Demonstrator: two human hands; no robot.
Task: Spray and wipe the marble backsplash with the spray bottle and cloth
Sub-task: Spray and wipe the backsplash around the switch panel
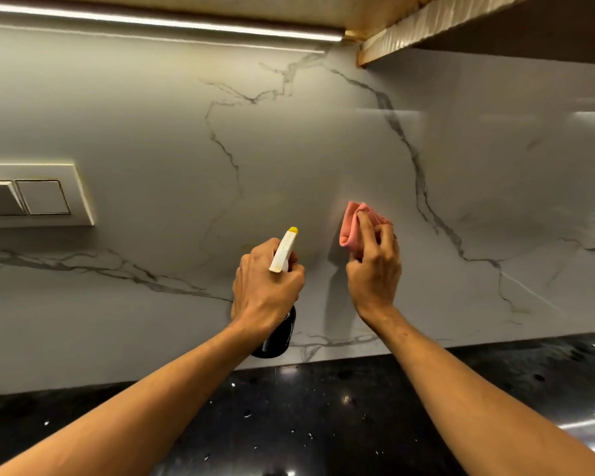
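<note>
1. We find the left hand (267,285) wrapped around the neck of the spray bottle (282,293), its yellow-tipped nozzle pointing up toward the marble backsplash (323,149).
2. The bottle's dark body hangs below that hand, above the black countertop (323,407).
3. We note the right hand (375,266) gripping a folded pink cloth (352,225), held against or just at the backsplash; contact cannot be confirmed.
4. The cloth sits just right of the nozzle, the hands near each other.
5. A white switch plate (38,194) is mounted well to the left.
</note>
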